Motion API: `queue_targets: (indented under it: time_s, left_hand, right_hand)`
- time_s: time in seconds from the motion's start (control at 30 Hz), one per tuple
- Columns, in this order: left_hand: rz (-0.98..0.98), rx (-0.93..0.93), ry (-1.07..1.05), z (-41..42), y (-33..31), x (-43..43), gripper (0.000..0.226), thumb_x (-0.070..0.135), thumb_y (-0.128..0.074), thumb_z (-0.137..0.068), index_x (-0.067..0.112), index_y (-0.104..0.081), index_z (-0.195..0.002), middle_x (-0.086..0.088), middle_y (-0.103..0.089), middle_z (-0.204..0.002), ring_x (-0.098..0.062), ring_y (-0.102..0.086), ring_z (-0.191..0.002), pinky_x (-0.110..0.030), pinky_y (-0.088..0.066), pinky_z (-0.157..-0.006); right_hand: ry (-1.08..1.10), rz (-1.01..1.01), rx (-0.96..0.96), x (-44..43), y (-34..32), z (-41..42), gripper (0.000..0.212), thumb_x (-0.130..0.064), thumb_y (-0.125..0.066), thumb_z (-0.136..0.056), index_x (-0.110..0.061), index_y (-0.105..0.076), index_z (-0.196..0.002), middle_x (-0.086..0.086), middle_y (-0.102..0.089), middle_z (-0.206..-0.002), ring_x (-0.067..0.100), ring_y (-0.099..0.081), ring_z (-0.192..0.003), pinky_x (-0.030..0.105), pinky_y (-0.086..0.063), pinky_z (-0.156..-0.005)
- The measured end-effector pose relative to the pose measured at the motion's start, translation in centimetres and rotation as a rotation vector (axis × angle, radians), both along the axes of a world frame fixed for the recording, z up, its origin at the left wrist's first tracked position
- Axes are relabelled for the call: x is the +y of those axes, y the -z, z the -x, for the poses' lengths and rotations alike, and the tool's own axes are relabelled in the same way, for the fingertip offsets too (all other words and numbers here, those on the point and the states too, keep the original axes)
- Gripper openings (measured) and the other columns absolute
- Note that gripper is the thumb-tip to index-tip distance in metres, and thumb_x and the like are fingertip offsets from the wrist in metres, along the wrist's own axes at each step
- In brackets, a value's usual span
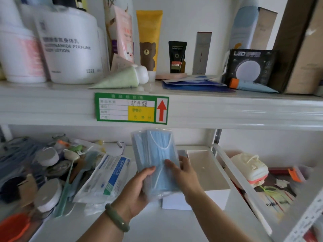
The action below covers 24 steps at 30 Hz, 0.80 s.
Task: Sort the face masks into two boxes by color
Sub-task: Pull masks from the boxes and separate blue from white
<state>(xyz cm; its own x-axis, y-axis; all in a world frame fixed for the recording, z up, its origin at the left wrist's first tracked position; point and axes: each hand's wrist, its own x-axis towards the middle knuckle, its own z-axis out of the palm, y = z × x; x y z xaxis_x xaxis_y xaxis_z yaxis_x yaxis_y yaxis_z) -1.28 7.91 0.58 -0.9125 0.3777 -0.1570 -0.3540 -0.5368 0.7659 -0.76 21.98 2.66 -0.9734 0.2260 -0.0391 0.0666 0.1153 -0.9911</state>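
Left hand [139, 186], right hand [184, 173] on masks [153, 152] (upright)

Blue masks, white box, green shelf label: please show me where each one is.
blue masks [154, 154], head view, pleated front of the top mask
white box [213, 179], head view, bare inner floor
green shelf label [141, 113], head view, its yellow field

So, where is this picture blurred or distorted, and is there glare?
Head view: the blue masks, held by the left hand and right hand, and the green label look fairly sharp; the lower-left clutter is smeared; the wide lens bows the shelf edge, with glare at its right.
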Motion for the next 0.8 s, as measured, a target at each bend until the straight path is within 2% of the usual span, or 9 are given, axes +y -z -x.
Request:
queue_targets:
  time_s: [0.07, 0.17, 0.23, 0.3, 0.37, 0.5, 0.63, 0.7, 0.8]
  left_hand:
    - [0.052, 0.038, -0.088, -0.2, 0.4, -1.0, 0.041, 0.012, -0.065, -0.079, 0.018, -0.059, -0.119, -0.013, -0.073, -0.096, -0.033, -0.067, -0.094, -0.044, -0.055, -0.069]
    - [0.082, 0.063, -0.151, -0.6, 0.5, -1.8, 0.051, 0.013, -0.078, -0.068, 0.019, -0.061, -0.116, -0.012, -0.076, -0.092, -0.034, -0.066, -0.095, -0.049, -0.054, -0.080]
    - [0.058, 0.043, -0.142, -0.8, 0.5, -2.2, 0.039, 0.017, -0.072, -0.072, 0.020, -0.063, -0.110, -0.011, -0.077, -0.089, -0.035, -0.065, -0.097, -0.054, -0.049, -0.091]
    - [0.039, -0.004, -0.106, -0.9, 0.8, -2.6, 0.034, 0.020, -0.066, -0.075, 0.017, -0.064, -0.109, -0.015, -0.076, -0.096, -0.037, -0.065, -0.101, -0.055, -0.045, -0.097]
    - [0.056, -0.050, -0.093, -0.9, 1.1, -2.9, 0.036, 0.020, -0.068, -0.075, 0.013, -0.066, -0.111, -0.020, -0.073, -0.104, -0.039, -0.065, -0.103, -0.055, -0.046, -0.097]
    - [0.126, -0.083, -0.151, -1.0, 1.4, -3.2, 0.044, 0.020, -0.071, -0.069, 0.008, -0.066, -0.111, -0.025, -0.071, -0.106, -0.040, -0.066, -0.097, -0.049, -0.052, -0.086]
    - [0.155, -0.061, -0.194, -0.8, 2.0, -3.4, 0.036, 0.014, -0.069, -0.074, 0.006, -0.066, -0.109, -0.025, -0.071, -0.103, -0.037, -0.068, -0.087, -0.039, -0.055, -0.069]
    - [0.152, -0.052, -0.189, -0.8, 2.0, -3.7, 0.036, 0.015, -0.069, -0.073, 0.006, -0.066, -0.108, -0.023, -0.071, -0.099, -0.037, -0.067, -0.087, -0.039, -0.054, -0.067]
    - [0.128, -0.056, -0.170, -0.7, 1.9, -4.5, 0.046, 0.019, -0.072, -0.065, 0.011, -0.063, -0.109, -0.021, -0.068, -0.101, -0.040, -0.063, -0.098, -0.048, -0.052, -0.079]
  right_hand:
    - [0.061, -0.109, 0.016, -0.8, 0.2, -0.3, 0.035, -0.039, -0.077, -0.073, -0.023, -0.055, -0.095, -0.011, -0.064, -0.085, 0.007, -0.064, -0.077, 0.025, -0.053, -0.067]
    - [0.085, -0.099, 0.004, -1.2, 0.4, -0.4, 0.027, -0.032, -0.078, -0.073, -0.015, -0.062, -0.086, -0.003, -0.068, -0.078, 0.010, -0.064, -0.069, 0.022, -0.050, -0.058]
    - [0.107, -0.042, -0.019, -1.2, 0.6, -0.4, 0.017, -0.027, -0.074, -0.079, -0.015, -0.063, -0.078, -0.001, -0.067, -0.074, 0.015, -0.063, -0.068, 0.025, -0.051, -0.059]
    - [0.120, -0.023, -0.049, -1.3, 1.0, -0.4, 0.015, -0.027, -0.070, -0.083, -0.015, -0.062, -0.077, 0.001, -0.067, -0.076, 0.019, -0.063, -0.071, 0.032, -0.054, -0.068]
    - [0.122, -0.003, -0.071, -1.4, 1.4, -0.6, 0.015, -0.027, -0.066, -0.086, -0.011, -0.064, -0.087, 0.002, -0.068, -0.080, 0.019, -0.064, -0.076, 0.036, -0.054, -0.076]
    - [0.159, 0.088, -0.058, -1.5, 1.6, -0.8, 0.017, -0.019, -0.058, -0.092, -0.012, -0.063, -0.106, 0.001, -0.068, -0.089, 0.022, -0.064, -0.087, 0.031, -0.047, -0.078]
    - [0.196, 0.075, -0.057, -1.4, 1.8, -1.0, 0.018, -0.018, -0.055, -0.093, -0.012, -0.060, -0.109, -0.001, -0.067, -0.091, 0.023, -0.062, -0.090, 0.032, -0.045, -0.083]
    - [0.278, 0.053, -0.014, -0.8, 1.6, -1.0, 0.029, -0.014, -0.057, -0.091, -0.010, -0.056, -0.120, 0.007, -0.067, -0.103, 0.026, -0.060, -0.093, 0.033, -0.045, -0.083]
    - [0.376, 0.002, 0.115, 1.0, 0.3, -0.9, 0.062, -0.006, -0.058, -0.089, -0.028, -0.032, -0.141, 0.000, -0.054, -0.115, 0.024, -0.056, -0.091, 0.034, -0.048, -0.076]
